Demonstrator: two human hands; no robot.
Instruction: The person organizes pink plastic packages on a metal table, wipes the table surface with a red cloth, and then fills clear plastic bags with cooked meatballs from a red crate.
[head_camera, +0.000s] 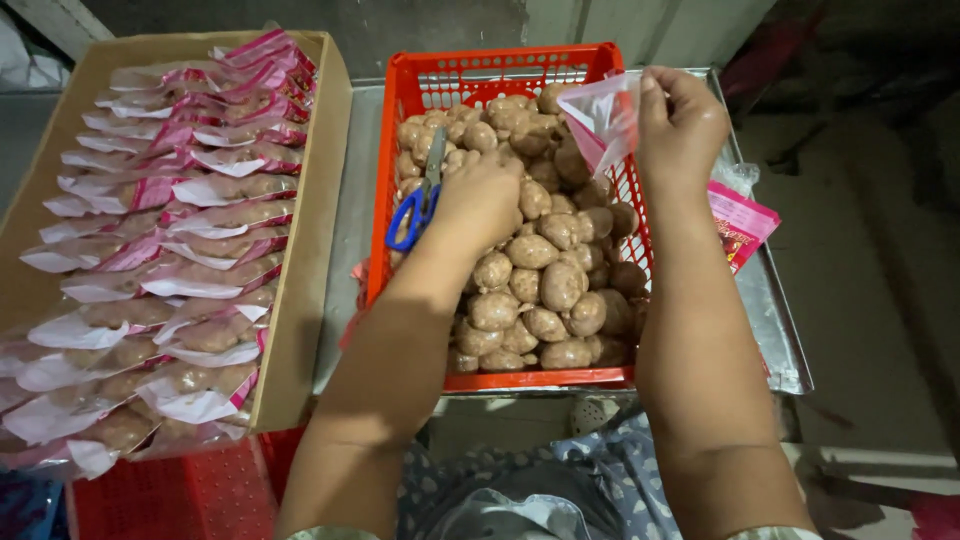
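My left hand (482, 200) grips blue-handled scissors (418, 205) over the sausage balls (545, 270) in the red crate (470, 72). My right hand (682, 125) pinches an open plastic bag (603, 118) above the crate's right rim.

A cardboard box (320, 200) of filled pink pouches (190, 190) sits on the metal table (352, 200).

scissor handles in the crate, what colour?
Blue. The scissors lie in the red crate by the left hand; head view shows it best.
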